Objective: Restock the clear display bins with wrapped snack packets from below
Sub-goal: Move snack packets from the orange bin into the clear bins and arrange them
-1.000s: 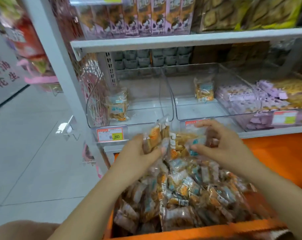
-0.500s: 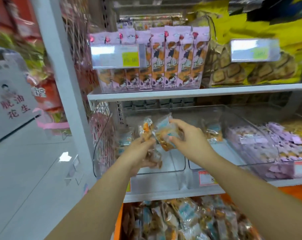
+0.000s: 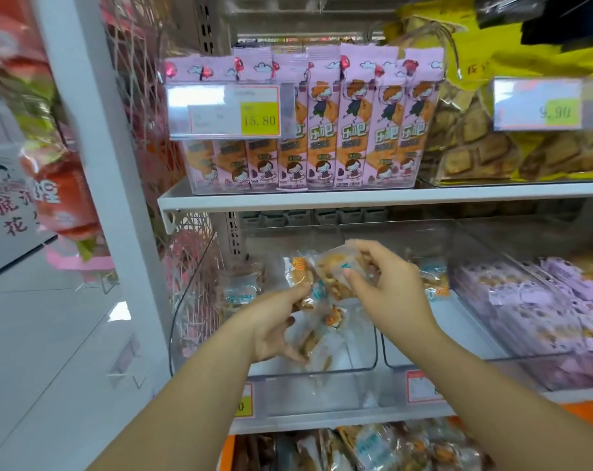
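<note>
Left hand curled round bunch of clear-wrapped orange-and-blue snack packets, held over left clear plastic display bin; lower packets of bunch hang inside it. Right hand pinches single clear-wrapped packet between thumb and fingers, just right of bunch, above divide between left bin and second clear bin. Near, below shelf edge: orange crate heaped with same packets. Right: purple-wrapped snacks. Upper white shelf: pink cartoon boxes.
</note>
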A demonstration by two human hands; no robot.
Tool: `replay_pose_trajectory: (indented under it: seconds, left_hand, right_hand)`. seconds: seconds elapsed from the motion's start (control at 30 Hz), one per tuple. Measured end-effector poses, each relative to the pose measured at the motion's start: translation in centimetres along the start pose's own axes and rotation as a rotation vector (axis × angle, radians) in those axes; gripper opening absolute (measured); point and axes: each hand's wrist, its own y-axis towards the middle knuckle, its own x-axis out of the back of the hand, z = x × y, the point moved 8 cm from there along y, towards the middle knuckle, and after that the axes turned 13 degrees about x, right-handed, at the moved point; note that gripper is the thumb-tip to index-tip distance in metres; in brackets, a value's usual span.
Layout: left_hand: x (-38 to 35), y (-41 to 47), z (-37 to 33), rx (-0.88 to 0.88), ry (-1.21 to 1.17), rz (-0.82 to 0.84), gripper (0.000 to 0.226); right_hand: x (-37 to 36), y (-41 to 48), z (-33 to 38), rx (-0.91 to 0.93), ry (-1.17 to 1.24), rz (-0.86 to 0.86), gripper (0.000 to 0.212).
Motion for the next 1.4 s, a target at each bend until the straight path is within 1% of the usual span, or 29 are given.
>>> replay_pose_trajectory:
  seconds: [0.07,0.1,0.17,0.23,0.3,0.37,0.43,0.53,0.57,0.63,0.7,0.73,0.77,0.8,0.87,0.93,1.0,1.03,1.1,1.17,1.3,1.4]
  left_hand:
    - [0.5,-1.3,-0.5,-0.056,0.051,-0.046,0.041]
    - [0.6,-2.1,-0.8,-0.091,0.058,-0.057,0.036]
    - [0.4,-3.6,-1.2,-0.154,0.022,-0.016,0.027]
    - [0.3,-5.2,-1.5,-0.211,0.003,-0.001,0.026]
    - [1.0,-6.6,-1.7,-0.292,0.034,-0.084,0.024]
    - [1.8,-8.1,-1.7,-0.365,0.07,-0.17,0.016]
    - [2.2,-9.6,-1.1,-0.395,0.06,-0.181,0.014]
    - [2.0,-12.0,0.6,-0.401,-0.001,-0.083,0.018]
    - [1.9,-12.7,1.2,-0.399,-0.008,-0.037,0.019]
    - [1.6,-13.7,2.5,-0.398,0.02,0.048,0.025]
    - [1.7,-14.0,3.5,-0.403,0.008,0.101,0.043]
    - [2.0,-13.9,3.8,-0.406,-0.03,0.102,0.054]
    - [2.4,-13.7,4.0,-0.41,-0.078,0.089,0.059]
    - [2.9,-13.4,4.0,-0.418,-0.127,0.061,0.058]
    - [4.0,-13.2,3.7,-0.448,-0.195,-0.016,0.044]
    - [5.2,-13.3,3.0,-0.512,-0.143,-0.128,0.029]
    - [6.1,-13.7,2.2,-0.582,0.0,-0.245,0.021]
    - [6.1,-13.9,1.9,-0.602,0.073,-0.269,0.02]
    - [5.5,-14.0,1.6,-0.605,0.166,-0.225,0.02]
    - [5.0,-13.8,1.6,-0.584,0.195,-0.165,0.017]
    - [5.6,-13.6,1.4,-0.617,0.239,-0.203,0.017]
    - [5.7,-14.0,1.4,-0.629,0.264,-0.178,0.012]
  right_hand:
    - [1.1,-0.3,0.5,-0.028,0.108,-0.04,0.033]
    - [1.5,-0.4,0.7,-0.039,0.164,-0.045,0.031]
    - [2.0,-0.6,1.3,-0.064,0.249,-0.023,0.027]
    - [2.6,-0.7,2.2,-0.061,0.296,-0.004,0.024]
    - [3.2,-0.7,3.4,-0.041,0.302,0.006,0.02]
    - [3.7,-0.8,4.3,-0.04,0.314,0.022,0.018]
    - [3.8,-1.1,5.1,-0.051,0.341,0.06,0.016]
    - [3.4,-1.9,6.8,-0.022,0.304,0.186,0.015]
    - [3.0,-2.3,7.6,0.005,0.28,0.237,0.018]
    - [2.5,-2.9,9.1,0.063,0.209,0.301,0.033]
    - [2.1,-3.3,10.0,0.097,0.18,0.304,0.034]
    - [1.9,-3.3,10.2,0.097,0.185,0.291,0.032]
    - [1.8,-3.3,10.2,0.085,0.199,0.275,0.033]
    - [1.6,-3.3,10.0,0.071,0.216,0.265,0.034]
    - [1.2,-3.5,9.8,0.044,0.256,0.272,0.039]
    - [1.0,-3.7,10.0,0.032,0.213,0.318,0.039]
    - [1.1,-3.6,10.2,0.052,0.093,0.373,0.031]
    - [1.1,-3.4,10.3,0.06,0.047,0.407,0.026]
    - [0.7,-3.1,10.5,0.059,-0.006,0.49,0.023]
    - [0.0,-3.1,10.7,0.048,-0.023,0.548,0.023]
    - [-1.7,-3.9,12.2,0.064,0.056,0.642,0.026]
    - [-2.2,-4.3,12.9,0.074,0.082,0.626,0.028]
